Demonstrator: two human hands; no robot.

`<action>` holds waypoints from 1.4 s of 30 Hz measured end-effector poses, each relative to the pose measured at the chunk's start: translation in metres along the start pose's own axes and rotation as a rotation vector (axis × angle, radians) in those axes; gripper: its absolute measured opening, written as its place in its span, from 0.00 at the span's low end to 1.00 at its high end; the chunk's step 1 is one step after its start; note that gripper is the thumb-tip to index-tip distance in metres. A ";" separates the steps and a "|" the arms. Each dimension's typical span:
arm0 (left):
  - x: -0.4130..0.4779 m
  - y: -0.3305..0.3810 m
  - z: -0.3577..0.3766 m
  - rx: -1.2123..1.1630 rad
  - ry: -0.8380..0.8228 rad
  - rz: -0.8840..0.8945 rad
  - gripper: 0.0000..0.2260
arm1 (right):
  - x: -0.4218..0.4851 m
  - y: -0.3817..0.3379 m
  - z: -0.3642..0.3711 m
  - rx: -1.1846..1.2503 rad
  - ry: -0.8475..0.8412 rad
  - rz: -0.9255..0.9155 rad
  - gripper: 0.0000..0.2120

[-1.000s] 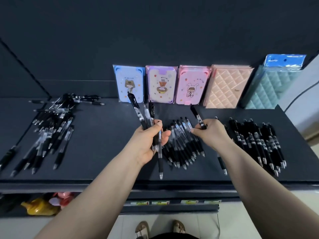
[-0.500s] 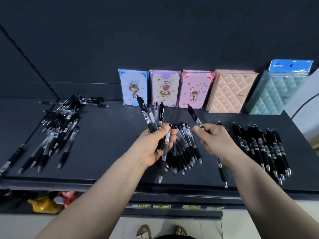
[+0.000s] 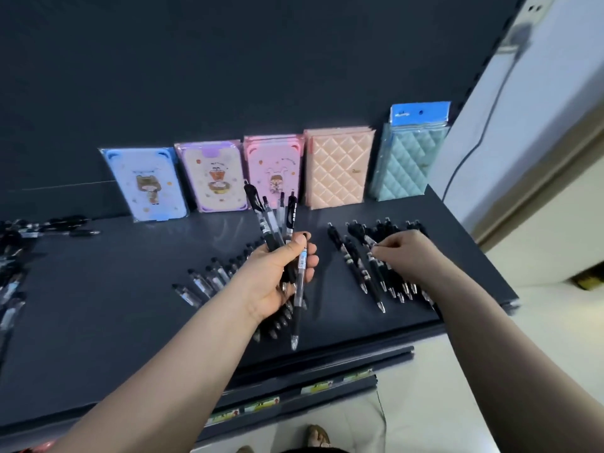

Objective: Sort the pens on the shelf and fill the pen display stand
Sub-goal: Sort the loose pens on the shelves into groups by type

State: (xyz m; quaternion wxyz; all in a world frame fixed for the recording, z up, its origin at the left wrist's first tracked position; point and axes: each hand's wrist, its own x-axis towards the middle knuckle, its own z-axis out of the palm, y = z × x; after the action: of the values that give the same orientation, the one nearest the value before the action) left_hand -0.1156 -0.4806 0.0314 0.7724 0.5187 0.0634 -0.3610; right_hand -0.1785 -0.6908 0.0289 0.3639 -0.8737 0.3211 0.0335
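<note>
- A sandalled foot [image 3: 317,436] is seen on the pale floor at the lower edge.
- Small green-and-yellow price labels [image 3: 261,405] are fixed along the rail below the shelf front.
- Pens are spread in three groups on the flat dark grey shelf [image 3: 98,305].
- A bundle of black-and-clear click pens [image 3: 277,223] is grasped in the left hand [image 3: 274,279], with fingers and thumb wrapped round the barrels. The clicker ends are fanned upward, and one tip is pointed down at the shelf edge.
- A slanted row of clear-barrelled pens [image 3: 202,284] is laid on the shelf under and left of that hand, partly hidden by it.
- The right hand [image 3: 408,256] is held over the row of all-black pens [image 3: 395,282] at the shelf's right. A single black pen [image 3: 372,276], lying at the row's left side, is pinched by its curled fingertips.
- A blurred heap of dark pens [image 3: 13,256] is seen at the far left.
- Five wrapped notebooks are leaned against the dark back panel [image 3: 228,76]: a blue cartoon notebook [image 3: 147,184], a lilac one [image 3: 214,176], a pink one [image 3: 273,171], a peach quilted one [image 3: 336,168] and a teal quilted one [image 3: 408,161].
</note>
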 end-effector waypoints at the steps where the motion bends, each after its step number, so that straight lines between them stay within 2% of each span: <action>1: 0.002 -0.002 0.003 0.006 -0.004 -0.006 0.04 | 0.001 0.004 0.000 -0.107 0.006 -0.003 0.12; 3: 0.005 -0.004 0.010 0.018 -0.008 -0.015 0.04 | 0.001 0.008 -0.001 -0.196 0.023 -0.004 0.16; 5: 0.008 -0.003 0.014 0.026 -0.007 -0.015 0.04 | 0.003 0.007 -0.006 -0.147 0.098 -0.022 0.15; 7: 0.011 -0.003 0.017 0.028 -0.006 -0.014 0.04 | 0.008 0.003 -0.014 0.198 0.133 -0.013 0.15; 9: 0.012 -0.004 0.022 0.036 -0.015 -0.019 0.03 | 0.008 -0.004 -0.019 0.732 0.027 -0.002 0.17; 11: 0.011 -0.008 0.027 0.076 -0.065 -0.029 0.02 | 0.006 -0.013 -0.020 1.095 -0.120 -0.039 0.18; 13: 0.009 -0.013 0.032 0.156 -0.135 -0.041 0.02 | 0.004 -0.024 -0.019 1.244 -0.234 -0.088 0.17; 15: 0.005 -0.017 0.036 0.212 -0.191 -0.060 0.03 | 0.003 -0.034 -0.017 1.313 -0.279 -0.115 0.17; 18: 0.003 -0.019 0.036 0.234 -0.204 -0.068 0.07 | 0.000 -0.041 -0.012 1.355 -0.291 -0.112 0.18; 21: 0.003 -0.020 0.032 0.229 -0.186 -0.057 0.06 | -0.002 -0.046 -0.009 1.380 -0.289 -0.103 0.17; 25: -0.001 -0.018 0.032 0.167 -0.246 -0.099 0.05 | -0.004 -0.055 -0.003 1.416 -0.231 -0.099 0.14; 27: -0.002 -0.016 0.031 0.131 -0.251 -0.096 0.01 | -0.005 -0.060 0.003 1.330 -0.156 -0.109 0.13; 31: -0.001 -0.013 0.025 0.088 -0.189 -0.044 0.04 | -0.001 -0.062 0.009 1.080 -0.040 -0.116 0.14; 33: 0.001 -0.010 0.020 0.087 -0.152 0.003 0.04 | -0.003 -0.060 0.007 0.992 -0.117 -0.051 0.13; 35: 0.004 -0.007 0.016 0.090 -0.114 0.037 0.04 | -0.008 -0.059 0.008 0.890 -0.213 -0.063 0.09; 39: 0.009 0.001 0.010 -0.003 -0.013 0.056 0.05 | -0.013 -0.065 0.005 0.889 -0.147 -0.130 0.09; 42: 0.010 0.014 0.000 -0.130 0.048 0.113 0.04 | -0.020 -0.068 0.007 0.730 -0.240 -0.192 0.07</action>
State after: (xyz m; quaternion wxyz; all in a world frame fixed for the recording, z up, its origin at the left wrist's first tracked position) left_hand -0.0994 -0.4823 0.0376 0.8219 0.4785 0.0758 -0.2996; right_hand -0.1530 -0.6395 0.0718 0.6871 -0.7027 0.1841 -0.0153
